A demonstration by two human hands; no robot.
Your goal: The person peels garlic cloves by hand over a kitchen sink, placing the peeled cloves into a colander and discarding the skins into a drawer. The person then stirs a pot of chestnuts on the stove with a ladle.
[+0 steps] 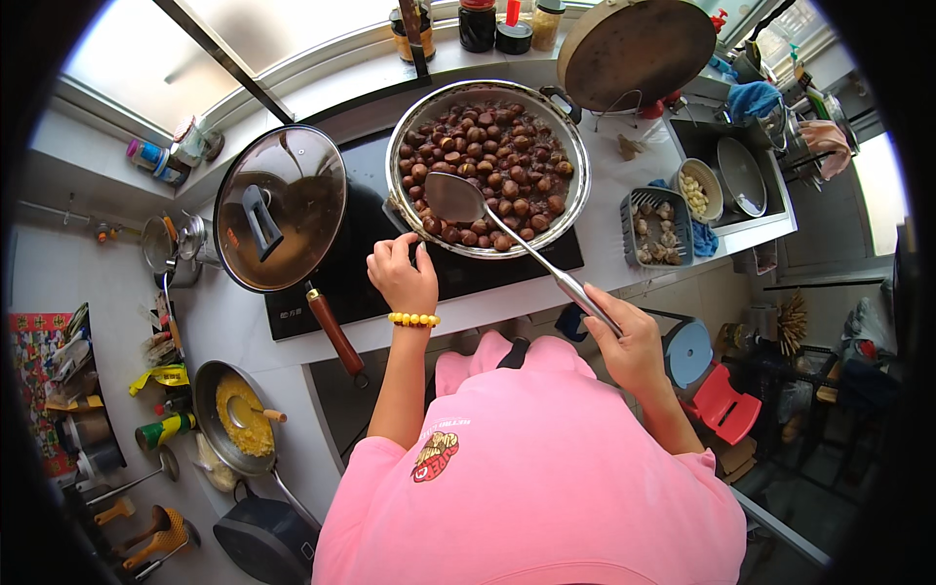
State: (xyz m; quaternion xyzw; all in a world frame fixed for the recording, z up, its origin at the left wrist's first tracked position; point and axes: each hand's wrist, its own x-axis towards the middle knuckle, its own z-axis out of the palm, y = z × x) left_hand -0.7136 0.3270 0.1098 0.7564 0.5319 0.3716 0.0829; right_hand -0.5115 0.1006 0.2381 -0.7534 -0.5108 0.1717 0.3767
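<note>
My right hand (630,340) is closed around the metal handle of a spatula (457,197). Its broad blade rests on brown chestnuts (504,150) near the left side of a wide metal pot (581,194). Dark, wet-looking liquid glistens between the chestnuts. My left hand (402,274), with a yellow bead bracelet (414,319) at the wrist, is at the pot's near left rim. Its curled fingertips meet the lower end of the side handle (398,219); whether they grip it cannot be told. The pot sits on a black cooktop (468,281).
Left of the pot stands a pan with a glass lid (292,175), its wooden handle (335,333) jutting over the counter edge. A frying pan (208,395) holds yellow food. At right are a grey basket (658,259) and a sink (775,197). A large round lid (636,55) leans behind.
</note>
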